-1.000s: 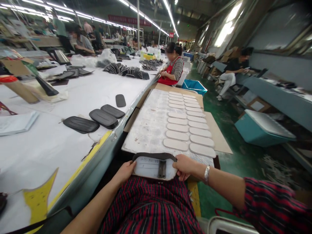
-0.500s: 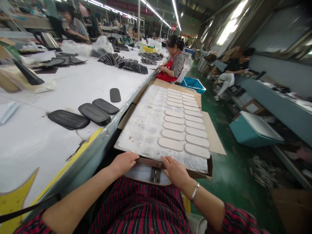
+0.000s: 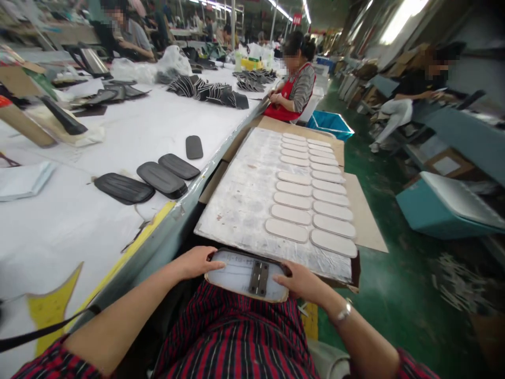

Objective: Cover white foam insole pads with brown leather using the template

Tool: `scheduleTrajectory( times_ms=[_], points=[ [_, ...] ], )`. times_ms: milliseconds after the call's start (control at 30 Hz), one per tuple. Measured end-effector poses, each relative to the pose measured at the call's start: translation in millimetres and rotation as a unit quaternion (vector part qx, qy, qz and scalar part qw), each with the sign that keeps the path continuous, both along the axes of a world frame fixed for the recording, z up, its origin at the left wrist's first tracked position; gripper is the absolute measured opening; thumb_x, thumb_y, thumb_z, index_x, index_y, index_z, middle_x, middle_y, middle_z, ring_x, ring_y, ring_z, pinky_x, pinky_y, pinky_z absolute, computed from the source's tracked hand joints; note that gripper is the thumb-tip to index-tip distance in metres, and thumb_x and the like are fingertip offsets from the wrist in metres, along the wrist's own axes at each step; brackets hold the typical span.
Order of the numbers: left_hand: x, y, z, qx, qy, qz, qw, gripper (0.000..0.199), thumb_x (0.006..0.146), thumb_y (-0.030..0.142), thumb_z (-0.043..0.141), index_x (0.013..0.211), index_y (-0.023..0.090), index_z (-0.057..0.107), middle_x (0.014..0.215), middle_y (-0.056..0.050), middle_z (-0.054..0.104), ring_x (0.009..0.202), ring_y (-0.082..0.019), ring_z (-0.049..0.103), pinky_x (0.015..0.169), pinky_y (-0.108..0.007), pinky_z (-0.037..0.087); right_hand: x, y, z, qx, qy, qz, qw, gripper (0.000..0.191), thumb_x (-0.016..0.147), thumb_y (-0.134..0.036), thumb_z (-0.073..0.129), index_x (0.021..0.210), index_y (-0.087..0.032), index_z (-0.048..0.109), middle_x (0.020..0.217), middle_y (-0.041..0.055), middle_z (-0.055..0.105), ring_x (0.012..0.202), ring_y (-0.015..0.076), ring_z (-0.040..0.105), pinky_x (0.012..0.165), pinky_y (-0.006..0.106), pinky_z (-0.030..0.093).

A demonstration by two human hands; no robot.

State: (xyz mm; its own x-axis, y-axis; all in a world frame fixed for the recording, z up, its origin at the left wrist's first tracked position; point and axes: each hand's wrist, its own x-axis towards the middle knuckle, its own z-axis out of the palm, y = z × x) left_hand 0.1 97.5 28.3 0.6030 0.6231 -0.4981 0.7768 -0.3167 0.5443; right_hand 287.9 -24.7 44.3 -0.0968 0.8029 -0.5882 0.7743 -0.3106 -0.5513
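Gripping a pale oblong plate (image 3: 239, 276) by its two ends, the left hand (image 3: 199, 261) and the right hand (image 3: 299, 280) hold it above the red-and-dark striped clothing (image 3: 236, 331), close to the near edge of a whitish board (image 3: 232, 195). Both hands are closed on the plate with thumbs over its upper face; the other fingers are largely hidden, so how tightly they curl cannot be told. A dark hinge-like fitting (image 3: 259, 278) lies on the plate, nearer the right hand. On the board, pale oblong pieces (image 3: 290, 214) lie in two columns toward its right side. To the left, the white table (image 3: 130, 126) carries dark oblong pads (image 3: 161, 178) grouped near its edge, with a smaller dark piece (image 3: 194, 147) just beyond. Farther along sits a co-worker (image 3: 305, 87) in a red apron (image 3: 276, 111), near a blue bin (image 3: 331, 125).
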Motion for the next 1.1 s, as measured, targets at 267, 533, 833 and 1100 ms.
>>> scheduleTrajectory(
  times_ms=[267,533,833,1100],
  points=[
    [-8.8,-55.5,-4.9,0.135,0.119,0.143,0.973,0.042,0.087,0.036,0.024,0.069,0.016,0.056,0.074,-0.01,0.063,0.071,-0.021,0.059,0.065,-0.03,0.036,-19.6,-37.7,-1.6,0.049,-0.251,0.108,0.961,0.037,0.09,-0.02,0.026,0.077,-0.015,0.06,0.075,0.0111,0.064,0.07,0.0232,0.063,0.056,0.029,0.038],
    [-17.8,-37.8,-13.4,0.075,0.029,0.109,0.991,0.043,0.088,0.038,0.021,0.06,0.019,0.047,0.063,-0.002,0.057,0.063,-0.015,0.053,0.059,-0.025,0.035,-11.9,-50.4,-19.1,0.043,-0.134,-0.006,0.99,0.04,0.092,-0.024,0.022,0.07,-0.017,0.055,0.069,0.009,0.064,0.064,0.0176,0.062,0.057,0.025,0.039],
    [-20.2,-60.6,-7.7,0.031,0.018,0.089,0.995,0.029,0.076,0.047,0.046,0.068,0.019,0.049,0.075,-0.003,0.059,0.072,-0.019,0.054,0.064,-0.027,0.034,-24.4,-77.6,-27.4,0.051,-0.111,-0.08,0.989,0.038,0.093,-0.029,0.023,0.076,-0.016,0.054,0.069,0.0084,0.064,0.068,0.0171,0.064,0.059,0.024,0.04],
    [-19.1,-44.5,-11.8,0.067,0.025,0.078,0.994,0.034,0.081,0.048,0.039,0.069,0.018,0.05,0.072,-0.003,0.06,0.069,-0.019,0.055,0.062,-0.027,0.035,-20.3,-54.5,-10.5,0.039,-0.165,-0.055,0.984,0.049,0.091,-0.048,0.022,0.092,-0.015,0.058,0.079,0.0117,0.066,0.078,0.0231,0.064,0.064,0.029,0.04]
  ],
)
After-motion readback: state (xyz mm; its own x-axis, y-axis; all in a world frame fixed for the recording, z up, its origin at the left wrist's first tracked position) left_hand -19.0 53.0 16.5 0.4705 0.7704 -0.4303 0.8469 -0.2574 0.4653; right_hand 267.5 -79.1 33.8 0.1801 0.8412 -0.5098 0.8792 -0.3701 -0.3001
